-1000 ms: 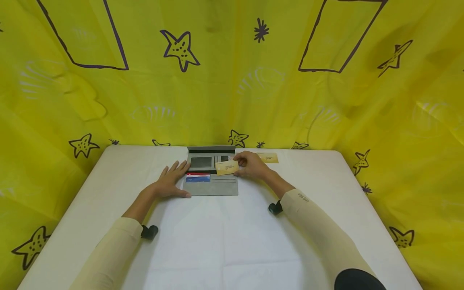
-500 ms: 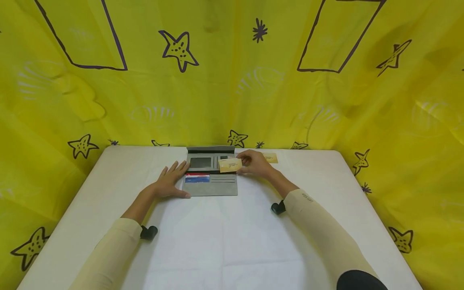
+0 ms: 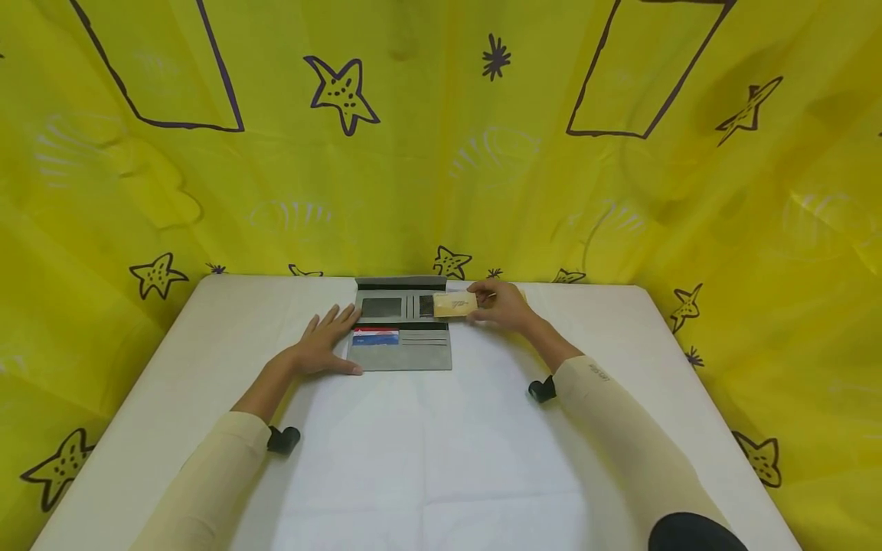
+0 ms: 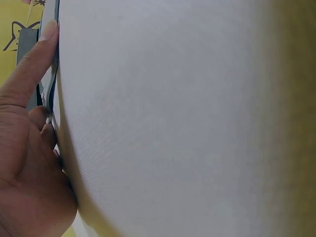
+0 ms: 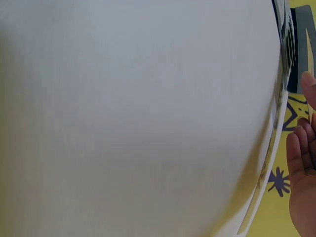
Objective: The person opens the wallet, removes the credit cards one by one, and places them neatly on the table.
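A grey wallet [image 3: 400, 357] lies unfolded at the far side of the table, with a red, white and blue card [image 3: 375, 337] tucked in its lower left slot. My left hand [image 3: 322, 346] rests with spread fingers on the wallet's left edge. In the left wrist view the thumb [image 4: 34, 64] lies along the wallet's edge. My right hand [image 3: 504, 306] pinches a yellow card [image 3: 453, 305] by its right end, over the wallet's upper right part. The right wrist view shows that card [image 5: 310, 54] edge-on, raised above the table between thumb and fingers.
The white table [image 3: 427, 444] backs onto a yellow curtain [image 3: 400, 176] printed with starfish. Another yellow card [image 3: 521, 295] lies behind the right hand, mostly hidden by it. A dark rounded object [image 3: 696, 531] shows at the bottom right.
My right hand has moved to the right with the yellow card, uncovering more of the wallet's upper slots. It now covers most of the other yellow card. The left hand has stayed put.
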The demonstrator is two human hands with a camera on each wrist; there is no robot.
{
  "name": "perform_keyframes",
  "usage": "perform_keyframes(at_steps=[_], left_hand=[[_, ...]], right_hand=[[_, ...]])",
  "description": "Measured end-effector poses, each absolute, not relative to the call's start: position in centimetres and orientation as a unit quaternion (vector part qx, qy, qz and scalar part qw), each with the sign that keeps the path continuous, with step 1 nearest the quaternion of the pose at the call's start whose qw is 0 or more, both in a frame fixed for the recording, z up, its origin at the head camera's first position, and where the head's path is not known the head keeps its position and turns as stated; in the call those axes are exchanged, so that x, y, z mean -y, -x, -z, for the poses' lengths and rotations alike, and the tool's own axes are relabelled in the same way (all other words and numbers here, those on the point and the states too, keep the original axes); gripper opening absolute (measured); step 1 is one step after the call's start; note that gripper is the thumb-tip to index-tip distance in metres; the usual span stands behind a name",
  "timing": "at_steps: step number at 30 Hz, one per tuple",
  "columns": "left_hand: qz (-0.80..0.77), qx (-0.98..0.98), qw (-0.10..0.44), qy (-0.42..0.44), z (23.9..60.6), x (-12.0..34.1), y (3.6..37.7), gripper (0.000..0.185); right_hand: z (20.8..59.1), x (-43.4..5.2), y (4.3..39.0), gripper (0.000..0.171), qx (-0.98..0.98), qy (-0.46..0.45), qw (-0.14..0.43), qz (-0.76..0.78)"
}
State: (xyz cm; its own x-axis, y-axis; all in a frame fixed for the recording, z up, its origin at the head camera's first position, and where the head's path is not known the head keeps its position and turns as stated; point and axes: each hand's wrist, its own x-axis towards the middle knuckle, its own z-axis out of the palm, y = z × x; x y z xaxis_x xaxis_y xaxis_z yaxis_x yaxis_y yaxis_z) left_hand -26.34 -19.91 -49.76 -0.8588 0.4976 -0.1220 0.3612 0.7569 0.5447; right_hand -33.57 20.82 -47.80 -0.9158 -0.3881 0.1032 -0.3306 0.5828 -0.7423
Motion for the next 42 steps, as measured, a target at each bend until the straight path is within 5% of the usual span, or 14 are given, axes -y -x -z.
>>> perform_keyframes(at_steps=[42], left_hand=[[-0.276,-0.923,0.125,-0.237,49.6,20.0,26.2,0.119]], right_hand=[[47.6,-30.1,34.3,0.055,-0.915,0.115,0.025,0.387]])
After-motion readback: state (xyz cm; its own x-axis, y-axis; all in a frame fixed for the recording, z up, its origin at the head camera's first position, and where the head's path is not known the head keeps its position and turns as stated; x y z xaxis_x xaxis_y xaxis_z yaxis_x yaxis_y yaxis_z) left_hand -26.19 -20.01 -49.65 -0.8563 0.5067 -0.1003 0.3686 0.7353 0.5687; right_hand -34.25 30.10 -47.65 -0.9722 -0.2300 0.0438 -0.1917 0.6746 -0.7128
